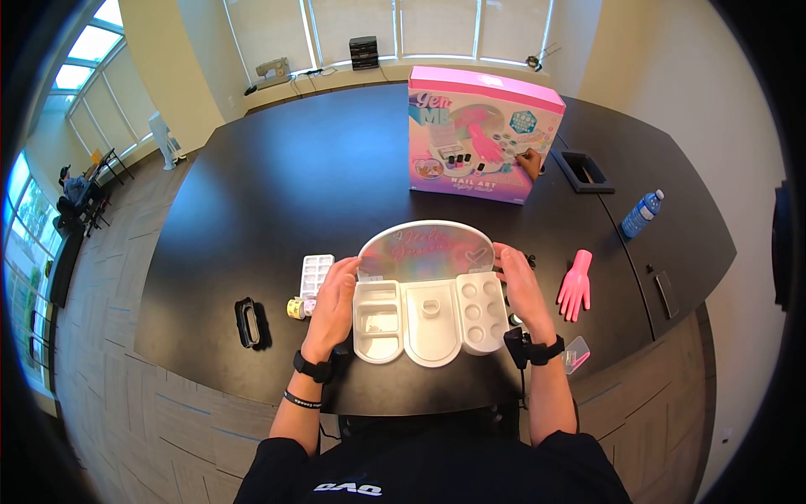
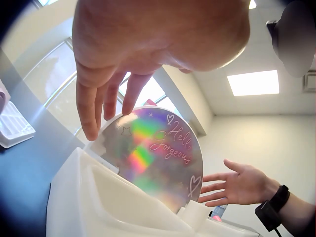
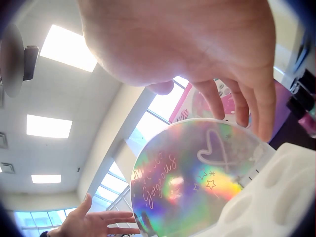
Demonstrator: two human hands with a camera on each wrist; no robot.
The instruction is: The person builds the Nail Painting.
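A white nail-studio tray (image 1: 432, 340) stands in front of me, with compartments at left, a raised holder in the middle and round wells at right. Along its back rises a rounded holographic panel (image 1: 425, 252), lettered "Hello Gorgeous" with hearts and stars. At the panel's left edge is my left hand (image 1: 332, 307), its fingers extended and fingertips right at the rim. My right hand (image 1: 525, 290) flanks the opposite edge, fingers stretched along it. In the right wrist view, nail polish bottles (image 3: 303, 101) show beyond the right fingers.
Left of the tray lie a white mould-like palette (image 1: 316, 275), tape rolls (image 1: 297, 308) and a black strap-like piece (image 1: 247, 322). A pink model hand (image 1: 576, 286) and a clear case (image 1: 577, 354) lie right. Behind stand the Nail Art box (image 1: 483, 139) and a water bottle (image 1: 642, 214).
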